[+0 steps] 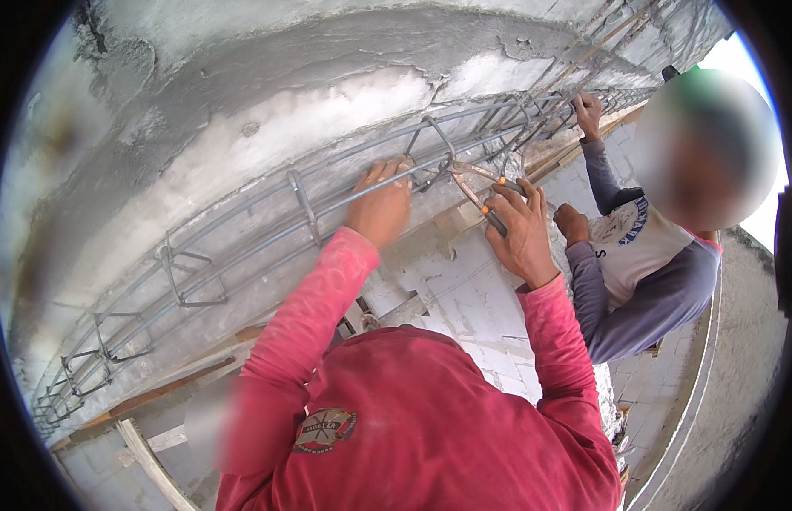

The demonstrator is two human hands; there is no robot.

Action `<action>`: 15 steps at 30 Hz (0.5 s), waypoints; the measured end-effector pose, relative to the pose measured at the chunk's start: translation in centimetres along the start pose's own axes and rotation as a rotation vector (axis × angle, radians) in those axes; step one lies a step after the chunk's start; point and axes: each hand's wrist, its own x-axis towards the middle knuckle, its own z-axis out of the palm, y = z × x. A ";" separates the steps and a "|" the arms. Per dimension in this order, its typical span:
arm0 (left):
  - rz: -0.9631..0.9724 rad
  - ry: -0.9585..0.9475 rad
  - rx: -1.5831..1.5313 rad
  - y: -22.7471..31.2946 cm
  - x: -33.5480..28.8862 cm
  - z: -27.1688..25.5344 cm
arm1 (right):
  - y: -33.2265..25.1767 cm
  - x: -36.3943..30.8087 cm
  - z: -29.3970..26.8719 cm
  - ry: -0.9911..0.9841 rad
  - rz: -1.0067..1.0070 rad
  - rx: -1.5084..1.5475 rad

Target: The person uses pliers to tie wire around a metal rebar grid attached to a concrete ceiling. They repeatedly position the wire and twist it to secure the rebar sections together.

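Note:
A long cage of steel reinforcing bars (268,234) with square stirrups runs along the concrete wall. My left hand (381,203) is closed around one of its front bars, the fingers bent over it. In my right hand (522,228) are end-cutting pincers (469,192) with orange and black handles. The handles are spread apart, and the jaws meet the cage beside a stirrup, just right of my left hand. Whatever the jaws bite on is too small to make out.
A co-worker (647,264) in a grey-sleeved shirt stands at the right, one hand (588,115) on the cage's far end. The rough grey wall (268,94) rises behind the bars. Timber pieces (153,464) lie lower left, with pale blocks (464,298) below my hands.

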 end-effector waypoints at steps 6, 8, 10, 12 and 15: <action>-0.070 -0.105 -0.040 -0.4 0.2 -0.7 | 0.5 3.2 0.7 -0.145 -0.139 -0.076; -0.063 -0.069 -0.070 -0.6 0.1 -0.4 | 0.3 3.7 0.3 -0.223 -0.128 -0.077; -0.061 -0.025 -0.080 -0.8 0.0 0.0 | 0.2 4.3 0.1 -0.274 -0.128 -0.091; -0.058 0.021 -0.073 -0.7 0.0 0.2 | 0.4 4.8 0.3 -0.295 -0.135 -0.118; -0.100 -0.018 -0.047 -0.9 0.3 0.4 | 0.5 5.2 0.8 -0.302 -0.140 -0.170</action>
